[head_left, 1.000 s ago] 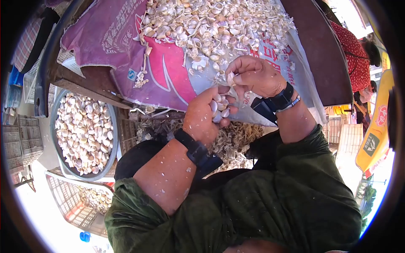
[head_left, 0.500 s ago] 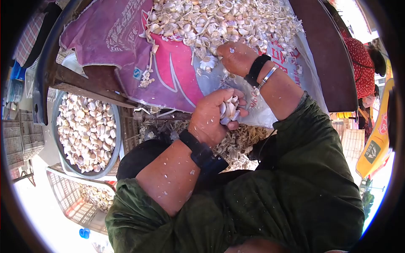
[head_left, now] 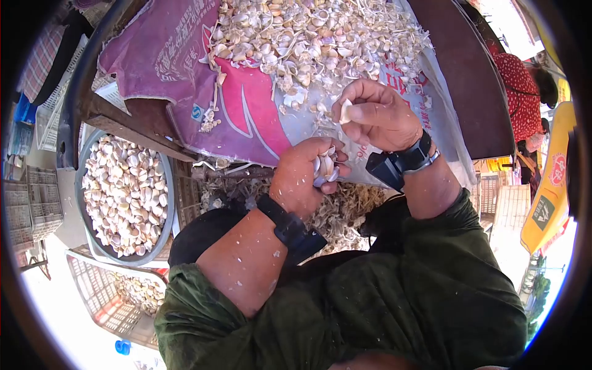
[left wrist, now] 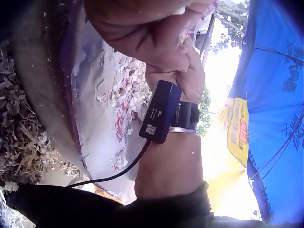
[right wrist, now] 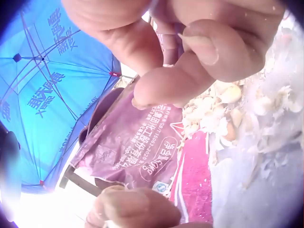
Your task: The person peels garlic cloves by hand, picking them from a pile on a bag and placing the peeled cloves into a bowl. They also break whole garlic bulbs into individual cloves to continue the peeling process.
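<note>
My left hand (head_left: 305, 176) is curled round a handful of garlic cloves (head_left: 325, 165), held just off the near edge of a table. Slightly above and to the right of it, my right hand (head_left: 376, 114) pinches a single garlic clove (head_left: 346, 111) between thumb and fingers. Behind both hands lies a big heap of garlic cloves and skins (head_left: 314, 40) on a pink and purple sack (head_left: 179, 74). The right wrist view shows my curled fingers (right wrist: 199, 52) close up over the sack (right wrist: 147, 152). In the left wrist view my right wrist with its black camera (left wrist: 161, 111) fills the middle.
A round grey basin (head_left: 83, 160) full of peeled cloves stands low on the left, above plastic crates (head_left: 105, 296). Dry garlic skins (head_left: 345, 206) litter the ground under the table edge. A person in red (head_left: 521, 89) stands at the far right, near a yellow sign (head_left: 549, 197).
My right hand has come back from the heap toward my left hand, now pinching one clove. My left hand has kept its handful and barely shifted.
</note>
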### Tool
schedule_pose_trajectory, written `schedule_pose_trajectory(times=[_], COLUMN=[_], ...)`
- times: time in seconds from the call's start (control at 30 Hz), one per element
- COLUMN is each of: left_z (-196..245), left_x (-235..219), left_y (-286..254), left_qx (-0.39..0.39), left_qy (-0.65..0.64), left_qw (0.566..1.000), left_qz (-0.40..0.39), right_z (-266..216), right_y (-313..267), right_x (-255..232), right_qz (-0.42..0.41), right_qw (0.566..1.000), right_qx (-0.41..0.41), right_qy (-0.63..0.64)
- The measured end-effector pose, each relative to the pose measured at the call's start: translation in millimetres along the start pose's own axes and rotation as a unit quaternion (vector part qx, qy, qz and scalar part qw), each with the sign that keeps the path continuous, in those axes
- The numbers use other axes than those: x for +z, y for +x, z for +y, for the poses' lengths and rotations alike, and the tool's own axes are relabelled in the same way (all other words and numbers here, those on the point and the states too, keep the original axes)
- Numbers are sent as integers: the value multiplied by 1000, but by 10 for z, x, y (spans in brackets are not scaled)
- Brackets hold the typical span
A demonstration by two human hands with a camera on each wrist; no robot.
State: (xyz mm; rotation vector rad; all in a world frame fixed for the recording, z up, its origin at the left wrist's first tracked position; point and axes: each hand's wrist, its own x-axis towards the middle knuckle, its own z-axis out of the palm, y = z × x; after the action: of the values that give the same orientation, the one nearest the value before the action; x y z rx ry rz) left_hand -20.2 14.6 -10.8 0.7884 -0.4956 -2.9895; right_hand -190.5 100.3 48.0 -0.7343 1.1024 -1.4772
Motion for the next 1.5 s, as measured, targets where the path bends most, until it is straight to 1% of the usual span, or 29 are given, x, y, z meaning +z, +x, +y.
schedule_pose_trajectory(times=[0.03,0.1,0.13,0.17,0.2,0.23,0.27,0.33,0.37,0.4,0.47,0.5,0.57,0.6,0.73,0.8,0.87,0.9,1.0,1.07,1.13,1.2,1.23,1.27,1.3,1.33,1.4,1.43,1.5], left_z=[-28,-127,-118,-84,-61,-56,-47,-42,-49,-43,-26,-32,-62,-69,-54,-100,-93,-91,-85,-68,-72,-81,-83,-78,-69,-60,-51,-46,-33], left_x=[-45,-171,-137,-84,-52,-40,-18,34,49,52,57,39,5,11,86,106,99,101,153,129,89,51,40,42,42,38,18,11,1], left_y=[24,93,73,32,-4,-15,-34,-84,-99,-114,-125,-120,-102,-104,-166,-193,-192,-201,-227,-260,-224,-194,-189,-193,-200,-207,-218,-222,-216], left_qx=[5,121,122,59,-4,3,6,-14,-9,-8,-11,-11,-7,-8,-21,-40,-37,-35,-48,-47,-46,-51,-56,-55,-53,-50,-48,-47,-41], left_qy=[2,167,171,90,6,28,31,39,45,46,51,50,21,22,48,48,-12,-20,-56,-66,-57,-61,-65,-66,-55,-45,-59,-72,-72], left_qw=[1000,974,973,992,999,998,998,998,998,998,997,997,998,998,998,998,995,993,992,990,992,990,987,987,988,989,989,989,989], left_qz=[-1,-98,-100,-73,-44,-51,-52,-41,-35,-34,-52,-51,-61,-60,-41,-32,-91,-114,-105,-117,-101,-118,-134,-133,-134,-134,-126,-121,-122], right_z=[-89,-218,-213,-258,-404,-313,-263,-251,-273,-232,-142,-140,-190,-234,-497,-531,-526,-522,-478,-356,-250,45,162,264,324,358,394,426,377], right_y=[-93,-301,-343,-318,-85,-220,-318,-446,-463,-457,-448,-502,-626,-624,-391,-429,-562,-608,-557,-403,-132,145,274,396,494,570,663,674,699], right_x=[219,668,873,972,1074,1126,1257,1544,1584,1555,1456,1460,1496,1470,1236,1106,933,838,511,343,164,-193,-330,-448,-524,-595,-656,-669,-691], right_qz=[-51,-171,-250,-370,-564,-529,-531,-308,-281,-281,-341,-341,-269,-269,-397,-414,-295,-234,-80,51,90,69,67,45,21,20,-42,-41,-58], right_qw=[999,979,952,904,801,801,799,861,869,868,844,844,879,879,873,874,941,953,934,938,902,868,869,798,710,712,647,663,655], right_qx=[-17,-73,-129,-128,-155,-220,-222,-320,-318,-318,-345,-345,-271,-273,-216,-198,-166,-145,-86,-24,1,-57,-57,-125,-192,-192,-186,-159,-141], right_qy=[8,79,120,171,128,174,172,246,257,258,229,230,285,286,181,159,-27,-123,-338,-341,-422,-488,-488,-588,-677,-676,-738,-730,-741])
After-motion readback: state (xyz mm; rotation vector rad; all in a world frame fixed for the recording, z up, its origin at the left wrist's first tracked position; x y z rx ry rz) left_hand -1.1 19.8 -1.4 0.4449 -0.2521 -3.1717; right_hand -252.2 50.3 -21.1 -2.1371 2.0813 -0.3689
